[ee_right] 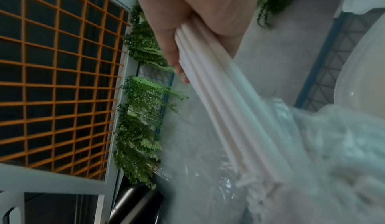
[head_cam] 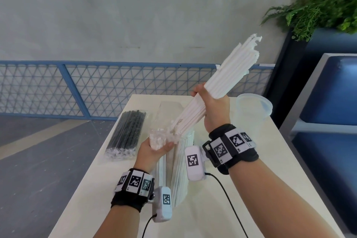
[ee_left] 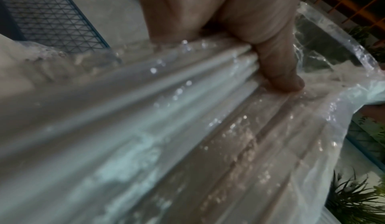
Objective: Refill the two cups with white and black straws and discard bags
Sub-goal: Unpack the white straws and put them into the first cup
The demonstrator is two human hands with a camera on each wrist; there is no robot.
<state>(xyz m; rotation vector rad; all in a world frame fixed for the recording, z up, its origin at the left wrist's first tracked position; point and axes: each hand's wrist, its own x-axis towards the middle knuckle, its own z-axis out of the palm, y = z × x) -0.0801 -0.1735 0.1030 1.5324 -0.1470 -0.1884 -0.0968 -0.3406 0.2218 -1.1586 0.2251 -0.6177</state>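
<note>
I am gripping a thick bundle of white straws (head_cam: 216, 85) in my right hand (head_cam: 212, 108), fingers wrapped fully round its middle, the top fanning toward one o'clock and the lower ends still reaching down into the mouth of the clear bag (head_cam: 170, 135). My left hand (head_cam: 152, 150) is closing round that bag near its opening, squeezing the film and the white straws left inside; the bag is hanging from my grip down toward the table (head_cam: 241, 189). The empty clear cups (head_cam: 253, 110) are standing stacked at about two o'clock from my right hand, close by its far side, and the sealed pack of black straws (head_cam: 128, 131) is lying at nine o'clock from the bag, untouched. I am judging the risks like this: the bundle is loose and uneven at both ends, so easing my right grip could be letting single straws slide out and scatter; pulling at this slant could be snagging the lower ends on the crumpled film; and swinging the long bundle toward the light cups could be knocking them over. No brand or readable writing is showing on bag, pack or cups; only the black-and-white square code markers on my wristbands (head_cam: 228, 147).
</note>
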